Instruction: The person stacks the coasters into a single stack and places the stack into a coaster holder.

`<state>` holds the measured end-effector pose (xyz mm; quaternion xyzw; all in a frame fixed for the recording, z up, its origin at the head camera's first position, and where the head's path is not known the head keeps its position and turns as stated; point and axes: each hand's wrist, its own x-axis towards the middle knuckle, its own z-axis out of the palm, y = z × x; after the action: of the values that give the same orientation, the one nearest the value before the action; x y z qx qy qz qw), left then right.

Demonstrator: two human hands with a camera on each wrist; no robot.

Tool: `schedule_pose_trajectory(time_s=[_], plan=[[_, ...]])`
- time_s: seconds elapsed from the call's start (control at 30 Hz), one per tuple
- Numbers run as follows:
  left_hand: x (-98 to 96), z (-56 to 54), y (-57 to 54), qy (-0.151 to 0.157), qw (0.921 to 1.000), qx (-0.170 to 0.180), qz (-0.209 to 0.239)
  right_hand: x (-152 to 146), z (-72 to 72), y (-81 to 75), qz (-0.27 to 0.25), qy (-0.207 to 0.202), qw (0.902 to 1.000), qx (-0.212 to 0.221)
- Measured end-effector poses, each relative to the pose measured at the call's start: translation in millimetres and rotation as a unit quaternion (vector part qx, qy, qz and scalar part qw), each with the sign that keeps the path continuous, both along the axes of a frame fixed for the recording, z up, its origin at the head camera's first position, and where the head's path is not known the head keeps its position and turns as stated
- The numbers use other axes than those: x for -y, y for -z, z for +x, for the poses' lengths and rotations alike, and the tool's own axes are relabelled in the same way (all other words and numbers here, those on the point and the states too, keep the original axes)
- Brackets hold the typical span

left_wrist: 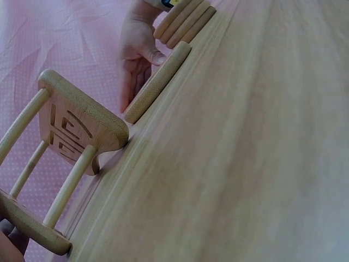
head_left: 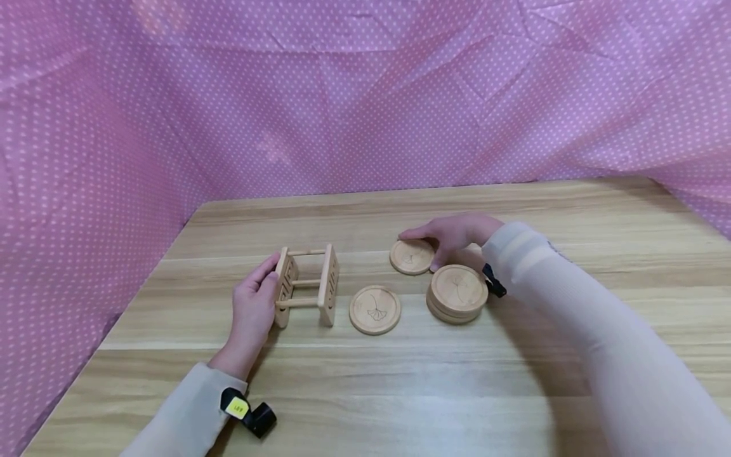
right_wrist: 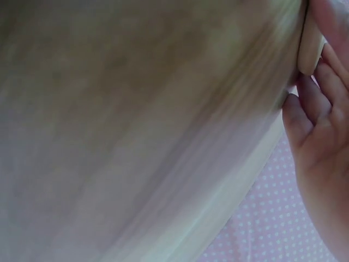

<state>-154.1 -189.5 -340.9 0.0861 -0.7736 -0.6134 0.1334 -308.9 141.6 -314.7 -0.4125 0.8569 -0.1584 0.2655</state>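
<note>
Step, I judge: picking up far coaster (head_left: 411, 257); right hand (head_left: 455, 234) has fingers clamped across its rim. Left hand (head_left: 253, 310) touches rack (head_left: 329, 289), grip unclear. Next needs a level lift.

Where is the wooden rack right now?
In the head view, the rack stands left of centre on the table, between the left hand and a single coaster.
</note>
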Motion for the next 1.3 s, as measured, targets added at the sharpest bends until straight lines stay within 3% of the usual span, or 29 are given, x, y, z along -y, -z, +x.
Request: schedule_pose_trajectory(time_s=[0.53,0.77,1.03,1.3], plan=[[0.4,-2.2,-0.8,0.001,0.9999,-0.008,-0.009,3.3,2.2,0.5,-0.026,0.036,0.9981,-0.043],[0.4,-1.1,-0.9,0.001,0.9999,-0.006,-0.012,2.8,2.6,2.4,-0.039,0.076,0.9952,-0.047],[0.4,-0.3,0.4,-0.01,0.9998,-0.011,-0.012,-0.4,5.6,0.9,-0.078,0.057,0.9937,-0.057],[-1.1,-1.4,0.3,-0.017,0.9995,-0.028,-0.004,-9.4,-2.1,3.9,-0.081,0.113,0.9898,-0.031]])
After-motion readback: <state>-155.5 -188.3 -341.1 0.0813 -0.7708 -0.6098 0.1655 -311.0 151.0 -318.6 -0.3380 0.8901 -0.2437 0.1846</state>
